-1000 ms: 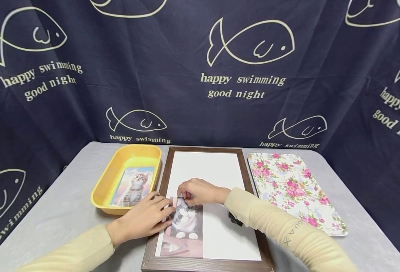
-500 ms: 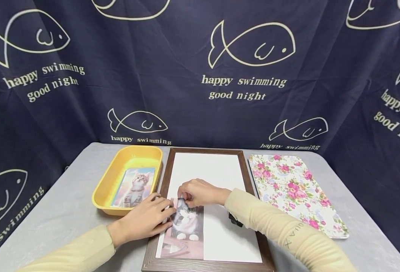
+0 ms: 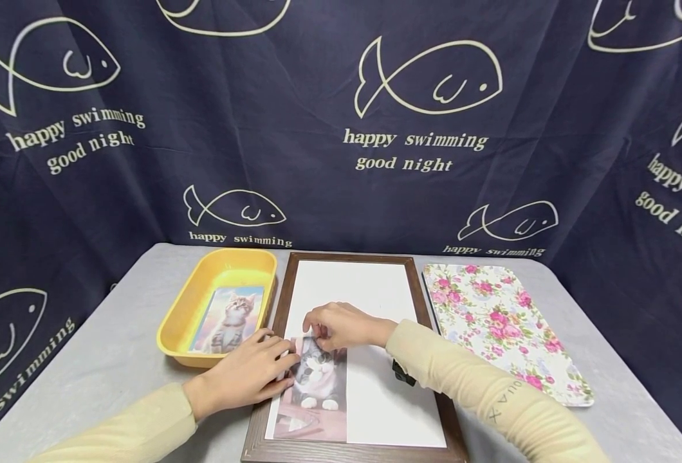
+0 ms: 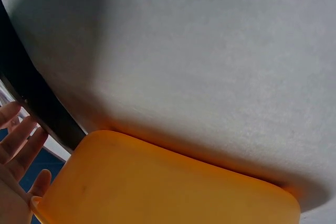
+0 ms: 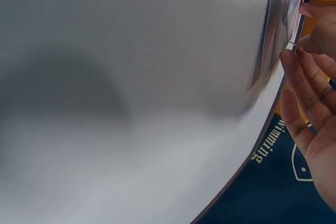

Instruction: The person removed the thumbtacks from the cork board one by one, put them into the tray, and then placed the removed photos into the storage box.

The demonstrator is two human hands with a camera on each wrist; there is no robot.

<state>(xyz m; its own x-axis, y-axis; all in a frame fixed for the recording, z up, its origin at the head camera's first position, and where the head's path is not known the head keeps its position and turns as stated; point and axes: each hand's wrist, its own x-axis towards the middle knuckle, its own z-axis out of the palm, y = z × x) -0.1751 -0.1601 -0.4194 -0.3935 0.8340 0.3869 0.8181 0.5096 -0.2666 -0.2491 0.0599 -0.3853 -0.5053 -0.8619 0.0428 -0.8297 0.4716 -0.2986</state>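
Observation:
A kitten photo (image 3: pixel 318 411) lies on the lower left of a white board (image 3: pixel 396 411) with a dark brown wooden frame (image 3: pixel 355 454). My left hand (image 3: pixel 245 373) rests its fingertips at the photo's left edge, its wrist over the table. At the photo's top edge, my right hand (image 3: pixel 343 325) pinches with thumb and forefinger. The right wrist view shows a tiny thin pin-like item (image 5: pixel 293 43) between those fingertips; its exact kind is too small to tell. In the left wrist view, the left hand's fingers (image 4: pixel 26 148) reach over the frame's edge, uncurled.
A yellow tub (image 3: pixel 170 321) left of the frame holds another kitten photo (image 3: pixel 233 315). To the right lies a flower-patterned board (image 3: pixel 503 321). A small black object (image 3: pixel 401 373) on the white board is partly hidden by the right sleeve. Dark blue cloth (image 3: pixel 318 128) hangs behind the table.
The head view has tilted a little, shifting the whole scene slightly. Both hands keep practically the same places on the photo.

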